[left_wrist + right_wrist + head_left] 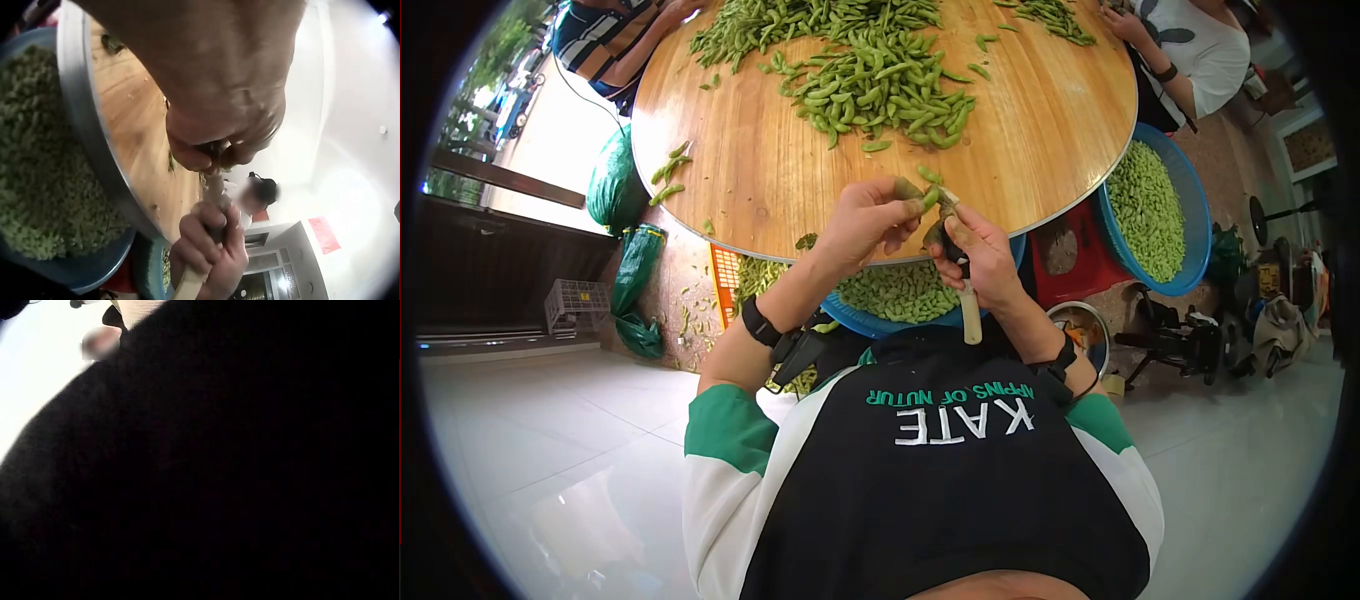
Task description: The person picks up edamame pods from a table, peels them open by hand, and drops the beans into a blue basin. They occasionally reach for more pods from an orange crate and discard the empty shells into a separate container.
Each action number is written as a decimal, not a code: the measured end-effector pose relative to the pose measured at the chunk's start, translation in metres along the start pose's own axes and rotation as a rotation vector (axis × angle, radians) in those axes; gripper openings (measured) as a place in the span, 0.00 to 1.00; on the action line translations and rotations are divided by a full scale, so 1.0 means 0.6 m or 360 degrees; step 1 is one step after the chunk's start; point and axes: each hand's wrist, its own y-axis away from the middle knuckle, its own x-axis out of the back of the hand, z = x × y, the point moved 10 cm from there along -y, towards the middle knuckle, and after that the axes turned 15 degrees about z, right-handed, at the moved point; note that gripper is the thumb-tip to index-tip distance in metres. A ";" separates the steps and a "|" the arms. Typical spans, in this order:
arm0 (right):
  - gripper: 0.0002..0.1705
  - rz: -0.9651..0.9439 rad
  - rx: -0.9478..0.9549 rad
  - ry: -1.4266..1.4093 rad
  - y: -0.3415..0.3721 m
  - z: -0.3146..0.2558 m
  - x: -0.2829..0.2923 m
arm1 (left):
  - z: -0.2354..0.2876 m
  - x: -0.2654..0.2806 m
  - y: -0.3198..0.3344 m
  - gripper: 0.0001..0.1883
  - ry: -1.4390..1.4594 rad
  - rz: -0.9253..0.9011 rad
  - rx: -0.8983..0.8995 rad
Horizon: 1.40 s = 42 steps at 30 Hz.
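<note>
Black cloth with white lettering fronts the wearer's shirt (940, 490), nearest us. Beyond it we note the right hand (985, 262) grasping a slim, pale-handled tool (971, 320), butt end toward the shirt. The left hand (862, 225) pinches a small green bean pod (931, 197) close by the tool's tip, over the near edge of the round, pale wooden table (730, 150). Below that edge we see a round blue plastic basin (862, 322) of pale-green beans. Farther off, heaped green pods (880, 90) cover the table's far middle; two people sit beyond, left and right.
</note>
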 end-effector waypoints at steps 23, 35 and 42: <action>0.21 -0.0107 0.1805 0.1215 0.062 -0.085 -0.023 | -0.091 -0.045 0.020 0.05 0.0880 -0.0220 0.0885; 0.13 0.0279 0.0699 0.0672 0.031 -0.020 0.049 | -0.065 -0.031 0.046 0.05 0.0001 -0.0067 0.0188; 0.16 -0.0201 0.1040 0.1582 0.065 -0.029 -0.001 | 0.063 0.093 0.089 0.08 -0.1138 0.0435 -0.0827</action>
